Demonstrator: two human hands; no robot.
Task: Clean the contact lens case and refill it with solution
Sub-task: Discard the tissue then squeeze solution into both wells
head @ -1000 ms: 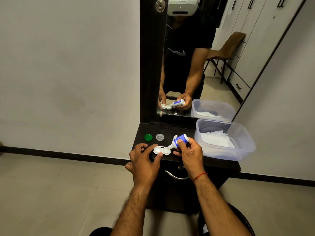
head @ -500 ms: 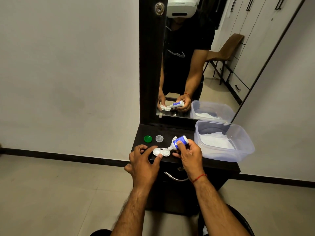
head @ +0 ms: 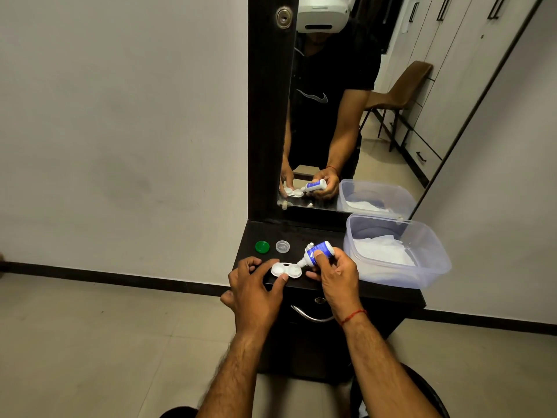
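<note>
The left hand [head: 256, 289] is steadying the white lens case [head: 286, 270] on the dark cabinet top [head: 388, 292]. The right hand [head: 337, 274] is tilting the solution bottle [head: 318, 253], nozzle pointing toward eight o'clock at the case's right well. Two caps, green [head: 262, 246] and clear [head: 282, 246], are lying at eleven o'clock from the case.

You have a clear tub [head: 422, 267] of white paper on the dark cabinet [head: 391, 292], right of centre; the mirror [head: 376, 116] behind reflects a chair [head: 404, 86].

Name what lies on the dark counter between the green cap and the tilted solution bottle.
In the head view, a clear cap lies between the green cap and the solution bottle, apart from both, on the counter.
</note>
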